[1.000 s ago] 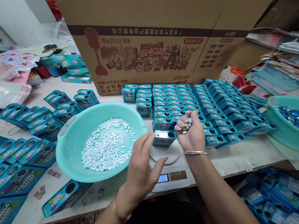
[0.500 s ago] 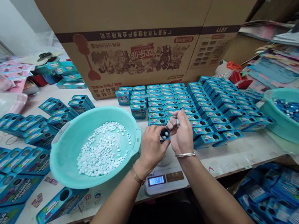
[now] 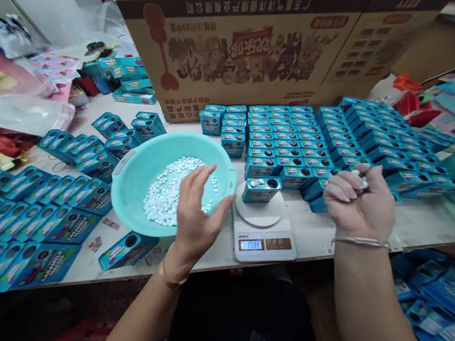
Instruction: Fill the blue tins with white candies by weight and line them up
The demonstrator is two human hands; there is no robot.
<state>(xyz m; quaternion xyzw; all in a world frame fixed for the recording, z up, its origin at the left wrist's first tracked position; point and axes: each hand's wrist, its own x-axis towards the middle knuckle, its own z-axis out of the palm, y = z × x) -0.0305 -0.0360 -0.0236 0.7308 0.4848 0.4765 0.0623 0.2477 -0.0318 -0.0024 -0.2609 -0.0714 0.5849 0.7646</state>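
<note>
Blue rectangular cardboard box stands on white round-topped scale; left hand empty, spread; right hand curled around small white pellets; accurate weighing calls for hands off both.

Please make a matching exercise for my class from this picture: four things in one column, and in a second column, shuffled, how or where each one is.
Column 1
1. The left hand
2. The right hand
3. The scale
4. The cardboard carton

Column 2
A. Bears a single blue box
B. Stands behind the rows of blue boxes
C. Is open, with thumb and fingers apart
D. Is curled around small white pieces

Right pairs: 1-C, 2-D, 3-A, 4-B
</note>
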